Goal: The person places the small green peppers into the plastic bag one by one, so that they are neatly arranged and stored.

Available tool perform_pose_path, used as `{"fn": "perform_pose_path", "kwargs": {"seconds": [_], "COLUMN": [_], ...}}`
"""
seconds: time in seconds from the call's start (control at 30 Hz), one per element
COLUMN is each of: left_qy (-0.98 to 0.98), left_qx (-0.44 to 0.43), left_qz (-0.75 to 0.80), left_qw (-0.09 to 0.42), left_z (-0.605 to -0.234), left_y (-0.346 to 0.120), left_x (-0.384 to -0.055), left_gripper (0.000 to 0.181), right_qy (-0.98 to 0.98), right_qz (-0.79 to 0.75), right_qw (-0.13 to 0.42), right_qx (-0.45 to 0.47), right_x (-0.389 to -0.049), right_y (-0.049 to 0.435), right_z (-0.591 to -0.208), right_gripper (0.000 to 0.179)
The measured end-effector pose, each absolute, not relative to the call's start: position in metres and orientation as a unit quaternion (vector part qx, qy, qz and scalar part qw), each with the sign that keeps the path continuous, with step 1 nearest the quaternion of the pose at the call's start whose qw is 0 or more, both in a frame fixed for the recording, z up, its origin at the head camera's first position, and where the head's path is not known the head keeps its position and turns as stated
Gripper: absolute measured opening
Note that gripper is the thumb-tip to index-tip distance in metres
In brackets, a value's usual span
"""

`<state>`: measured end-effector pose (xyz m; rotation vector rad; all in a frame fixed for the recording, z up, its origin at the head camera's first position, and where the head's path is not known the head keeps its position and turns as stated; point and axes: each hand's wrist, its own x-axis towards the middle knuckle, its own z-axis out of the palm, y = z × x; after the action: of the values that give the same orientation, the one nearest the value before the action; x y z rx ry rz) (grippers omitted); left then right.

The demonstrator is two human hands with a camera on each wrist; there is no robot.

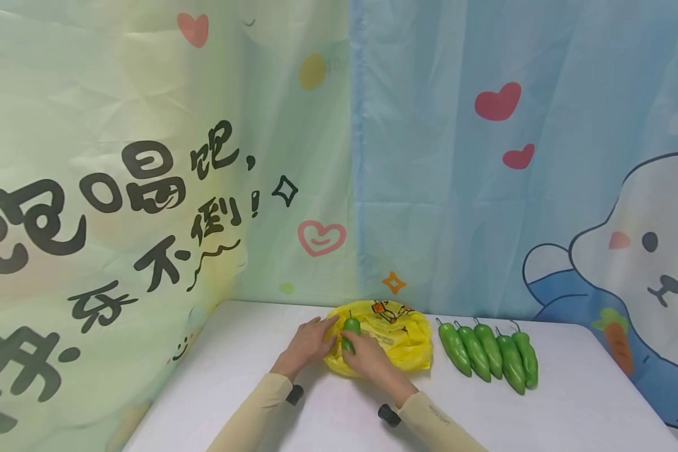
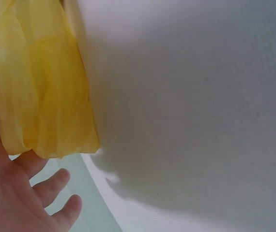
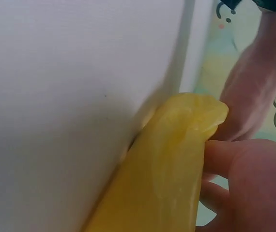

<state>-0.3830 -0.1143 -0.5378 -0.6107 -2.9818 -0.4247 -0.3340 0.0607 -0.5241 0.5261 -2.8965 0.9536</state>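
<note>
A crumpled yellow plastic bag (image 1: pixel 398 336) lies on the white table with its mouth toward the left. My left hand (image 1: pixel 312 341) holds the bag's left edge; in the left wrist view the yellow plastic passes between thumb and fingers, and the outer fingers (image 2: pixel 53 186) stick out loosely. At the bag's mouth, my right hand (image 1: pixel 367 358) grips a long green pepper (image 1: pixel 351 325), stem end up. From the right wrist, the bag (image 3: pixel 162 169) hides that pepper, and the right hand (image 3: pixel 259 183) shows beside the plastic.
Several long green peppers (image 1: pixel 488 351) lie side by side right of the bag, stems pointing away. The white table (image 1: pixel 576 402) ends at printed cloth curtains (image 1: pixel 418 188) behind and to the left. Dark wrist cameras (image 1: pixel 388 415) sit at both cuffs.
</note>
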Motion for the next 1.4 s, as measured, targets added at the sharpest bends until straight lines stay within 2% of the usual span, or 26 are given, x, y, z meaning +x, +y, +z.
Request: {"fn": "perform_pose_path", "kwargs": {"seconds": [0.4,0.8,1.4], "left_qy": [-0.969,-0.972,-0.970], "left_qx": [-0.208,-0.192,-0.199], "left_qz": [-0.131,-0.136,-0.136], "left_qw": [0.040,0.017,0.031], "left_z": [-0.5349,-0.5346,-0.5338], "left_y": [-0.1141,-0.1135,-0.1136], "left_x": [-0.3812,-0.3804,-0.3799], "left_gripper": [0.051,0.051,0.050], "right_qy": [-0.948,-0.947,-0.946], "right_qz": [0.284,0.291,0.292], "right_qw": [0.006,-0.012,-0.026], "right_qx": [0.144,0.139,0.137], "right_x": [-0.3311,-0.3293,-0.3240], "right_y": [0.0577,0.0611,0.0642], "right_z": [-0.5240,-0.5207,-0.5164], "right_gripper": [0.046,0.048,0.050]}}
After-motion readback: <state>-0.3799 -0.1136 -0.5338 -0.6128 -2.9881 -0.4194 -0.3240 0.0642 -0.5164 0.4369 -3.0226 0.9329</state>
